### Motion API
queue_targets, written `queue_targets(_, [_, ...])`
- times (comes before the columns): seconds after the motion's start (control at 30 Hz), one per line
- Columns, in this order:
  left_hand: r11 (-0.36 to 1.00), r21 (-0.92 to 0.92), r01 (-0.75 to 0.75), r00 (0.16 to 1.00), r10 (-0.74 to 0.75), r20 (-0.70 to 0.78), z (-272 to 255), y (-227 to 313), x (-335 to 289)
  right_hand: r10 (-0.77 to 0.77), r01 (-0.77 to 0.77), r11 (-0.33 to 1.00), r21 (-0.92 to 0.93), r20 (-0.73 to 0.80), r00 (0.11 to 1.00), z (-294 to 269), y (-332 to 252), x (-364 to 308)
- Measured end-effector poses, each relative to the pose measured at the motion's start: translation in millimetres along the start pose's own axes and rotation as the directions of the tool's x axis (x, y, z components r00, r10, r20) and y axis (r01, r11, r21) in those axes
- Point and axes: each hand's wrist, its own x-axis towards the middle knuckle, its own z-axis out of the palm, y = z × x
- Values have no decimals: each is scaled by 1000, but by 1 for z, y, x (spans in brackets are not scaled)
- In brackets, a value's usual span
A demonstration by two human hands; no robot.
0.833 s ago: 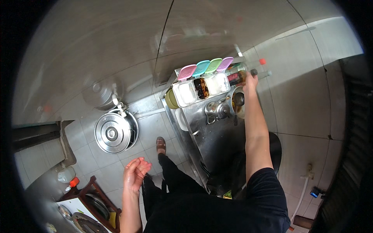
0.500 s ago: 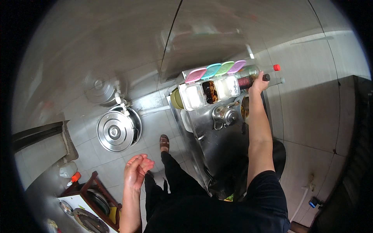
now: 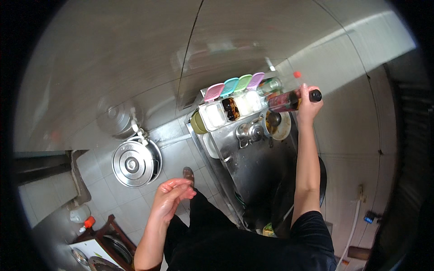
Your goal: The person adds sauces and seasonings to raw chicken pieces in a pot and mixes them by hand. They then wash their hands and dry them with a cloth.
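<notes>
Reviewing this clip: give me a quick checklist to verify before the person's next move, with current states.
1. Right hand gripping the dark bottle: ok, wrapped around it near the top.
2. Black cap sealed: cannot tell; it shows at the bottle's top, but the seal does not.
3. Left hand free: ok, nothing seen in it.
4. Seasoning box lids closed: not ok, all four stand raised.
5. Bottle's fill level: cannot tell.

A head-worn fisheye looks down across the counter [image 3: 255, 169].
</notes>
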Motion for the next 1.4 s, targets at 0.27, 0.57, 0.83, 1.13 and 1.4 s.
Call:
queue_targets(0.27, [889, 366, -276, 822, 20, 570, 71, 32, -87, 189, -225, 973, 54, 377, 907, -62, -222, -177])
queue_targets(0.57, [208, 586, -784, 520, -295, 801, 85, -91, -194, 558, -482, 826, -293, 293, 777, -142, -325, -436])
queue_targets(0.83, [264, 613, -745, 249, -743, 622, 109, -244, -268, 600, -482, 641, -597, -1, 800, -253, -396, -600])
queue_targets(1.13, [262, 225, -938, -142, -886, 441, 152, -484, -420, 555, -674, 505, -538, -396, 732, -430, -464, -792])
queue_targets(1.4, [394, 198, -897, -350, -909, 227, 194, -644, -513, 412, -708, 515, -483, -584, 699, -554, -506, -889])
